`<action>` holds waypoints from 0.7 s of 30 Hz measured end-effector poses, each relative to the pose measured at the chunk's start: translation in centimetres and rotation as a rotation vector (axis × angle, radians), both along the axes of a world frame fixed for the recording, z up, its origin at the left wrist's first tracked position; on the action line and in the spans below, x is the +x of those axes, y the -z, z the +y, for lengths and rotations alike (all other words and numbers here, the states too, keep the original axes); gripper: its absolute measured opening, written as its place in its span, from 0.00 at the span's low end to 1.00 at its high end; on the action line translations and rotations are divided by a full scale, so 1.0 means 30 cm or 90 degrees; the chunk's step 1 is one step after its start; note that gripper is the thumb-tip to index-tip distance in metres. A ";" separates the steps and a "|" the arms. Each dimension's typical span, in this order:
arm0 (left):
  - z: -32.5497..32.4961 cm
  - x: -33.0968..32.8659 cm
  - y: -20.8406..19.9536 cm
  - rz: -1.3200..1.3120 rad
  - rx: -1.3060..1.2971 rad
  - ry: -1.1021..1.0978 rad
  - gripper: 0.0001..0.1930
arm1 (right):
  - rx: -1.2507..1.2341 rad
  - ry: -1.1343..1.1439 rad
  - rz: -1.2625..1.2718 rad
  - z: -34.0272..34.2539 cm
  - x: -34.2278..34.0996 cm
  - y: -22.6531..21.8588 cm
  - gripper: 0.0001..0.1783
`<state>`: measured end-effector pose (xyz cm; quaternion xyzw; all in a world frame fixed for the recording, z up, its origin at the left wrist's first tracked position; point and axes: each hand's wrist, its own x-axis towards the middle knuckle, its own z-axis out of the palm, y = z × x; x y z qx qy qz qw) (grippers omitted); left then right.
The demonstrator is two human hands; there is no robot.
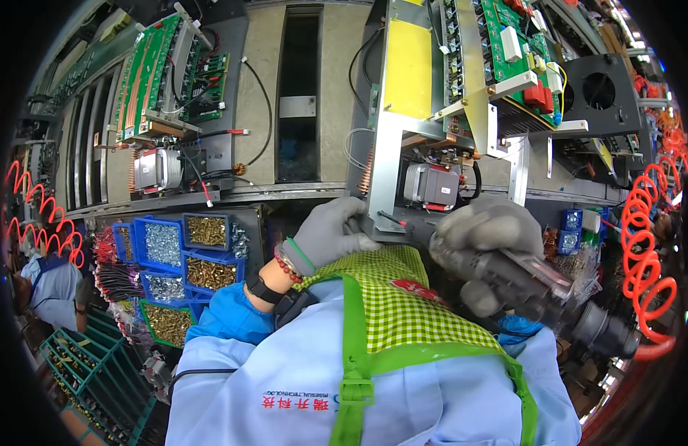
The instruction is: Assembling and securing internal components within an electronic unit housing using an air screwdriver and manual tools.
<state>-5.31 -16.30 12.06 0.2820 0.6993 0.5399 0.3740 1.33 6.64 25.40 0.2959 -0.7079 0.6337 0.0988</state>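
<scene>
My right hand (500, 227), in a grey glove, is wrapped round a dark air-powered driver (533, 279). A red coiled air hose (647, 245) joins the driver's rear end at the right. At the near lower corner of a silver metal frame (386, 156), my gloved left hand (327, 236) has its fingers curled against the edge, thumb below. Part of its grip is hidden. On the frame sit a yellow sheet (408, 70), a green circuit board (511, 56) and a transformer (431, 184). A short red-tipped lead (392, 218) lies by the frame's corner.
Blue bins of silver screws (163, 241) and brass-coloured fasteners (210, 273) stand at the left. Another board assembly (154, 82) rests on the far left of the bench. A black fan housing (600, 93) is at the far right. Another red coiled hose (43, 208) hangs left.
</scene>
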 end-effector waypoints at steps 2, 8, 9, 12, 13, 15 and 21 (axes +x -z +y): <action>0.002 0.007 0.017 0.007 0.013 -0.016 0.37 | 0.016 -0.020 -0.028 -0.007 -0.001 -0.033 0.26; -0.007 0.010 0.016 0.045 0.021 -0.021 0.35 | 0.100 0.058 -0.188 -0.010 -0.012 -0.066 0.28; -0.008 0.009 0.022 0.044 0.023 -0.022 0.35 | 0.102 0.057 -0.189 -0.024 -0.007 -0.077 0.28; -0.011 0.007 0.025 0.063 0.039 -0.008 0.35 | 0.275 0.120 -0.229 -0.068 -0.015 -0.119 0.26; -0.008 0.003 0.007 0.036 0.038 -0.006 0.33 | 0.275 0.122 -0.229 -0.078 -0.018 -0.112 0.26; -0.009 0.002 -0.004 0.009 0.042 -0.008 0.31 | 0.447 0.146 -0.160 -0.085 -0.036 -0.096 0.26; -0.020 0.005 -0.003 0.032 0.052 -0.026 0.30 | 0.220 0.222 -0.297 -0.140 -0.053 -0.086 0.18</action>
